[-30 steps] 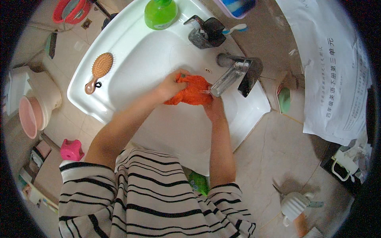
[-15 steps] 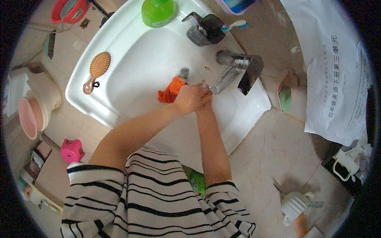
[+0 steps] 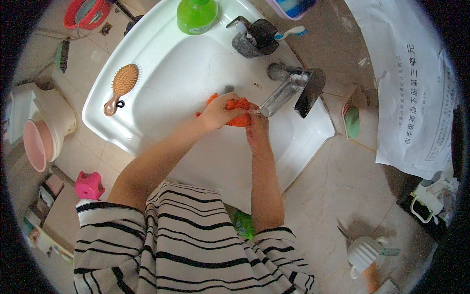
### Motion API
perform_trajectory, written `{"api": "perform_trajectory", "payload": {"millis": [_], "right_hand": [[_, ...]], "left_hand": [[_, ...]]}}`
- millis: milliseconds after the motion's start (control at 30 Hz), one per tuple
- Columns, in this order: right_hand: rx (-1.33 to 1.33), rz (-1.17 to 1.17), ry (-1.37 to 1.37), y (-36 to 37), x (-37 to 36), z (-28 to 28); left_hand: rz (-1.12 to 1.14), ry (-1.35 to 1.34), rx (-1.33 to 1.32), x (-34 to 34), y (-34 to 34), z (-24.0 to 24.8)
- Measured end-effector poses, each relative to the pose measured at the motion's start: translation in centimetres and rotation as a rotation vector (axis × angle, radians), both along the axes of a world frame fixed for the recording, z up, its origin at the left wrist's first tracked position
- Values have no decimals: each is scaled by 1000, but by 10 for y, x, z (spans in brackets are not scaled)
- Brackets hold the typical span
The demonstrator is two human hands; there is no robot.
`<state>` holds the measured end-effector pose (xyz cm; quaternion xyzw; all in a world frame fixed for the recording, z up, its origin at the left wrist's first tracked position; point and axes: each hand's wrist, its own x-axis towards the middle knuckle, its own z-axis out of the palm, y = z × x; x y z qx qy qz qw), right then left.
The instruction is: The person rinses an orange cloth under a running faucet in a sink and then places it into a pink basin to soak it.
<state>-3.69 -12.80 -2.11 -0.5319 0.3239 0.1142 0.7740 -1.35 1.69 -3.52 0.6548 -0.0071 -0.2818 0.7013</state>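
sink [image 3: 171, 78] beneath hands [image 3: 219, 115], both closed around orange cloth [image 3: 239, 119], green-filled bottle [image 3: 196, 20] on its rim [image 3: 149, 36]

Sink [image 3: 171, 73]: over the bowl, cloth [image 3: 240, 120] between the hands [image 3: 219, 116]; drain [image 3: 229, 88] just beyond. Left rim: hairbrush [image 3: 123, 85]. Far rim: bottle [image 3: 197, 17]. Right of bottle: holder [image 3: 252, 43], toothbrush [image 3: 293, 32] at its right side. Right of cloth: faucet [image 3: 285, 95], spout end near the hands. Right of faucet, outside the sink: soap dish [image 3: 352, 121]; farther right, paper [image 3: 391, 73].
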Motion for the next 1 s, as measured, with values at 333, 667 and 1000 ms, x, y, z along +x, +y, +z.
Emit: {"api": "perform_trajectory", "payload": {"millis": [333, 667, 1000], "right_hand": [[77, -325, 177, 60, 27, 23], [206, -59, 273, 19, -5, 32], [163, 149, 89, -35, -34, 83]], "left_hand": [[28, -364, 553, 28, -16, 11], [-168, -228, 364, 21, -13, 7], [-439, -244, 273, 1, 28, 9]]}}
